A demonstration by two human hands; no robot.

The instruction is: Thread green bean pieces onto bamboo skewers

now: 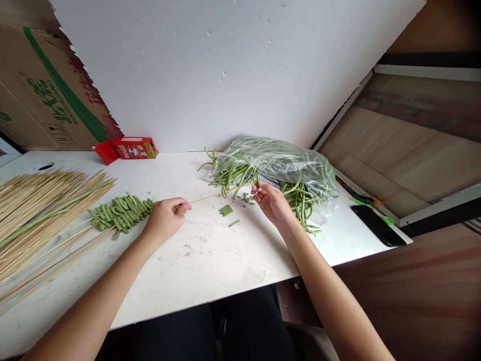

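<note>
My left hand (167,216) is closed around a thin wooden skewer (214,194), which stretches to the right above the table. At its far end, my right hand (271,201) pinches a short green bean piece (257,180) at the skewer's tip; whether the tip has gone into it I cannot tell. Below the skewer lie several cut bean pieces (226,210) and one single piece (234,223). Left of my left hand rests a stack of skewers threaded with bean pieces (124,211). Long green beans (300,203) spill from a clear plastic bag (278,155) behind my right hand.
Many bare skewers (45,200) spread over the left of the white table (195,271). A red box (135,148) stands at the back against a white panel (233,75). On the right edge lie a black phone (378,224) and scissors (355,189).
</note>
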